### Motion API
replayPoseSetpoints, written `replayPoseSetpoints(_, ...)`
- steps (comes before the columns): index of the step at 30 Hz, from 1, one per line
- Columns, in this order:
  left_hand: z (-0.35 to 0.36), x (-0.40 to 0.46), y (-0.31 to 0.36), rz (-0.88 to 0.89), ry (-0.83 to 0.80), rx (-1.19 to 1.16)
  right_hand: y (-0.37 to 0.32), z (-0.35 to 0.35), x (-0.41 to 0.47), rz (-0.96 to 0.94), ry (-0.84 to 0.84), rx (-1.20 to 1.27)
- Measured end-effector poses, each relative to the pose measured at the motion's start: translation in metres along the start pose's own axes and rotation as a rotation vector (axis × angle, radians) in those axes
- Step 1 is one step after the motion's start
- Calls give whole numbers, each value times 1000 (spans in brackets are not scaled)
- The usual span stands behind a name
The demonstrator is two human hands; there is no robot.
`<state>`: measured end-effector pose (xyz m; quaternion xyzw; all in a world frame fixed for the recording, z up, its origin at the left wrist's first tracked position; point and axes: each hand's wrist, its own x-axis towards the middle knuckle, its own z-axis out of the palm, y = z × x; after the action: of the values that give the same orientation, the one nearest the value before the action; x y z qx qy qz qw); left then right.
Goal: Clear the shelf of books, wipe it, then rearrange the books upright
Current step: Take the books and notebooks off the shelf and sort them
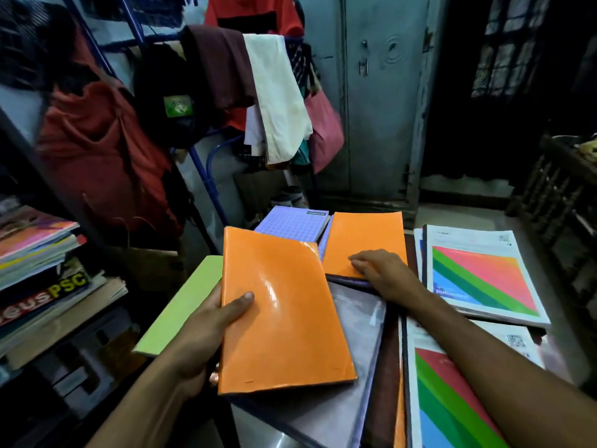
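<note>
My left hand (206, 331) grips an orange-covered notebook (284, 318) by its left edge, thumb on the cover, holding it above the pile. My right hand (384, 273) rests with fingers laid on a second orange notebook (361, 240) lying on the table. Beneath lie a grey plastic folder (342, 383), a purple checked notebook (290, 224) and a green book (181, 305). Two white books with rainbow-striped covers lie at the right, one far (481, 276), one near (452, 402). The shelf (51, 318) at the left holds several flat-stacked books.
A clothes rack (206, 176) draped with red, maroon and white garments stands behind the table. A grey metal cupboard (381, 92) is at the back. A dark wooden railing (555, 195) sits at the far right. Lower shelf levels hold dark boxes.
</note>
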<state>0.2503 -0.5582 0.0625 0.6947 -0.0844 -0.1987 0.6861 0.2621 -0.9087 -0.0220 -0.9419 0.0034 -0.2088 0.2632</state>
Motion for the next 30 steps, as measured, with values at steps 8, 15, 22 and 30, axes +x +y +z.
replayPoseSetpoints(8,10,35,21,209,4,89,-87,-24,-12,309,-371,1080)
replayPoseSetpoints(15,-42,71,-34,85,179,1271,-82,-3,14,386,-30,1024)
replayPoseSetpoints(22,-52,55,-53,82,6,1446,-63,33,111,656,97,951)
replayPoseSetpoints(30,-59,46,-61,117,-20,1361,-60,46,116,702,-139,705)
